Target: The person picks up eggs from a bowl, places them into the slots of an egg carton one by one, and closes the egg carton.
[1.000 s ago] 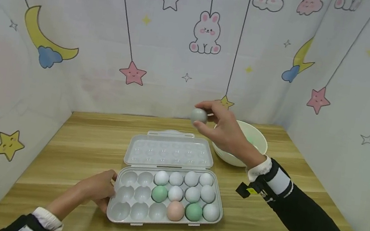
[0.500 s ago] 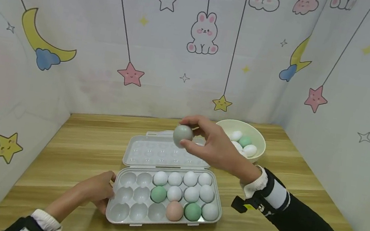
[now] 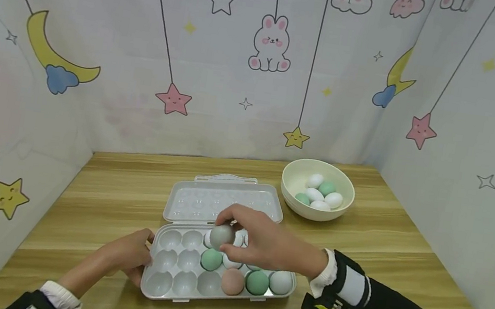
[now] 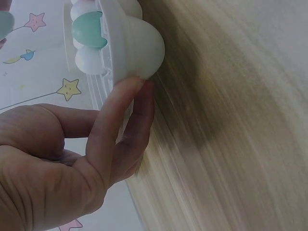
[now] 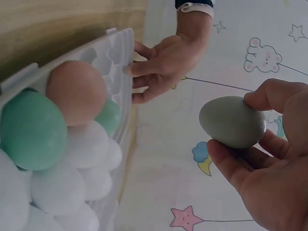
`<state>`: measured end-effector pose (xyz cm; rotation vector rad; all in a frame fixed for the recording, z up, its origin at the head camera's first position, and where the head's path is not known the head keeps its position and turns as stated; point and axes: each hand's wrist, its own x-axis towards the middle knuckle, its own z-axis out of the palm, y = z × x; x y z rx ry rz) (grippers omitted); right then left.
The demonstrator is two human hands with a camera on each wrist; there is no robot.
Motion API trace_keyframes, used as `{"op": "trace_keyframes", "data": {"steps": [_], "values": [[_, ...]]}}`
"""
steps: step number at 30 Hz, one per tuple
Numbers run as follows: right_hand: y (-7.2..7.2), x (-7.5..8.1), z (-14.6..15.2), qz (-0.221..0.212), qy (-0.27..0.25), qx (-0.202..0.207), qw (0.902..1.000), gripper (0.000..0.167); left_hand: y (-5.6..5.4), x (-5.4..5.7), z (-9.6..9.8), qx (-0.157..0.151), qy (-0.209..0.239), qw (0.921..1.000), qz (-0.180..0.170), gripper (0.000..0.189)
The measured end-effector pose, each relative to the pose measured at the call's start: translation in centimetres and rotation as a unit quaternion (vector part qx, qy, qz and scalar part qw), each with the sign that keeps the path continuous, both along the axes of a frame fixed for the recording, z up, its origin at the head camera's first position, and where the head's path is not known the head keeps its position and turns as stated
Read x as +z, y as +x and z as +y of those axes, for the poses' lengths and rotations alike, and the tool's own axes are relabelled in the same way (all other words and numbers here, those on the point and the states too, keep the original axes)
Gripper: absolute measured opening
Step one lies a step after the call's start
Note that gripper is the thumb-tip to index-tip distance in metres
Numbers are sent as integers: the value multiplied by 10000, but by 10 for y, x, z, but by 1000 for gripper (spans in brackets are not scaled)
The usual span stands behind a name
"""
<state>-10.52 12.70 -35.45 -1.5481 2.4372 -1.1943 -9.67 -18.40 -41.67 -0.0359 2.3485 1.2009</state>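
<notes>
Pinched between thumb and fingers of my right hand (image 3: 264,238) is a pale grey-green egg (image 3: 221,236), held over the back rows of an egg carton (image 3: 160,284). The right wrist view shows this egg (image 5: 232,121) whole, lying sideways. My left hand (image 3: 131,254) grips the carton's left end, its fingertips at the rim and underside in the left wrist view. White eggs, green eggs and one peach egg (image 3: 233,282) fill the carton's right part. Some white eggs are hidden behind my right hand. The left columns have bare cups.
A cream bowl (image 3: 289,192) at the back right holds several white and green eggs. The carton's clear lid (image 3: 179,203) lies folded back behind it. A cloth wall printed with stars and rabbits encloses the wooden table (image 3: 120,184).
My right hand has carried the grey-green egg from in front of the bowl, leftward and down, to over the carton. The left hand has stayed at the carton's end.
</notes>
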Motion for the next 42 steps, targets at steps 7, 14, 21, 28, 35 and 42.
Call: {"op": "trace_keyframes", "data": {"steps": [7,14,21,28,35,42], "values": [[4,-31,-9,67,768,181,9969,35,1,0,0,-14,58,10000,24,39],[9,-55,-18,256,1075,314,9934,31,2,0,0,14,109,9999,30,39],[14,-70,-21,822,1537,258,9844,29,1,-1,0,12,64,10000,17,39],[18,-74,-23,1098,1993,147,9736,24,1,-1,-1,16,75,10000,35,39],[19,-76,-24,1242,1987,105,9721,21,1,-2,0,35,77,10000,10,39],[18,-77,-24,1048,1912,119,9759,24,1,0,0,-7,41,10000,17,39]]}}
